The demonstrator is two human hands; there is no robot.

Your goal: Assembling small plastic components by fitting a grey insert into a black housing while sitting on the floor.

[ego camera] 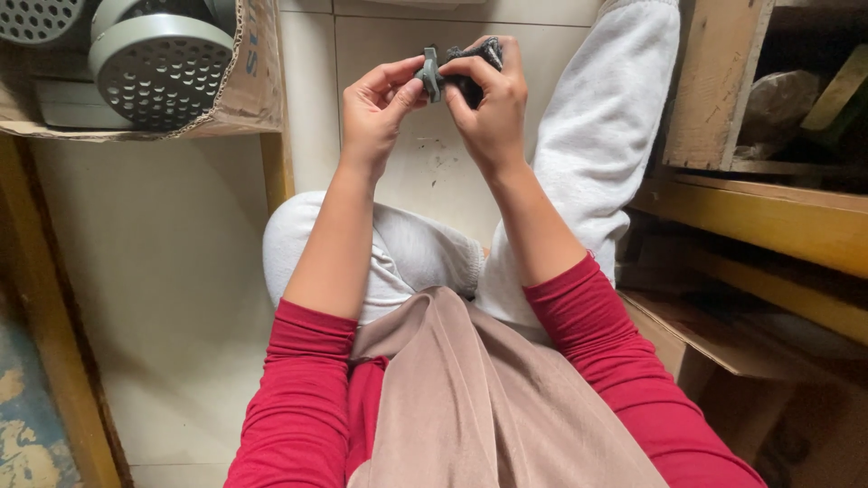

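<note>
**Two hands working a small grey-and-black part above the lap**

At far left, a torn cardboard box (237, 95) is sitting on a wooden shelf, holding round grey perforated discs (161, 68) stacked against one another. Moving right, a seated person in red sleeves and pale trousers is raising both hands over the tiled floor (181, 271). The left hand (375, 108) is pinching a small grey clip-like piece (430, 74) between thumb and fingertips, while the right hand (493, 104) is gripping the dark body of the same small part (470, 63) from the other side. The part is appearing light and rigid, probably moulded plastic, small enough to slip from the fingertips; its edges, already pinched on both sides, are looking like the surest place to grip. A beige cloth (470, 398) is draping across the lap below. To the right, wooden shelving (768, 217) and a crate (714, 90) holding wrapped items are crowding the raised knee, leaving little elbow room.
</note>
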